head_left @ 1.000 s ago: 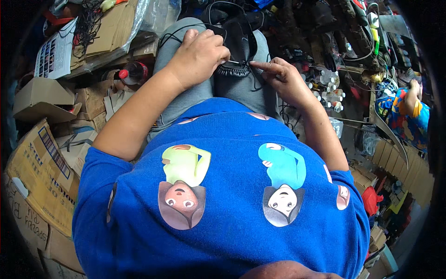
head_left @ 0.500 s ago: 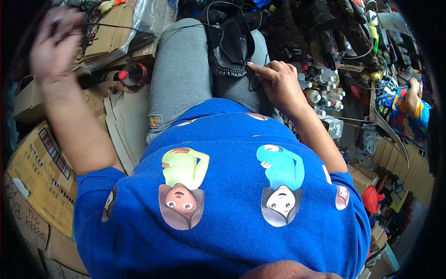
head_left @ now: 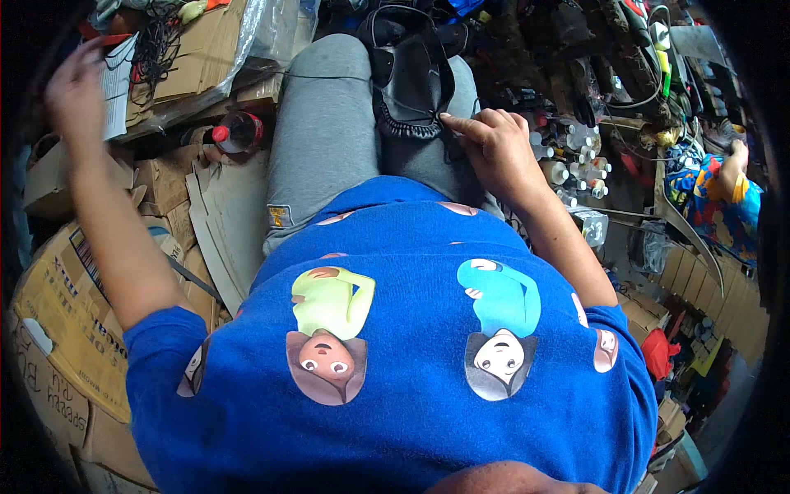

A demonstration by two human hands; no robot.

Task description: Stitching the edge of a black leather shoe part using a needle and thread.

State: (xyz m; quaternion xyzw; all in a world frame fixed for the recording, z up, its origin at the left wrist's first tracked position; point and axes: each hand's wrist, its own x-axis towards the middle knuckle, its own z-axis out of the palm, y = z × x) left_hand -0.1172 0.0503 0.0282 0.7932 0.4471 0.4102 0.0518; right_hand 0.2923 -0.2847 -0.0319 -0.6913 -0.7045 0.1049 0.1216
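Note:
A black leather shoe upper point(head_left: 411, 86) with a gathered, stitched toe edge rests across my thighs, toe towards me. My right hand point(head_left: 500, 152) is closed at that edge, fingertips pinching its right corner; a dark cord hangs beside them. Far out to the left, my left hand point(head_left: 76, 103) is raised above the boxes. Motion smears its fingers, so what they hold cannot be made out. A thin black thread point(head_left: 325, 77) crosses my left thigh from the shoe upper towards the left; its far end is lost from sight.
Cardboard point(head_left: 193, 62) with clear plastic and tangled black cord lies at the upper left. Below it is a red-capped bottle point(head_left: 239, 132). Several small bottles point(head_left: 580, 160) stand right of my right hand. At the far right shows another person's hand point(head_left: 732, 165).
My left hand has shifted slightly left and down, uncovering a white paper and tangled cord. The thread over my thigh sits lower. My right hand keeps its place on the shoe upper.

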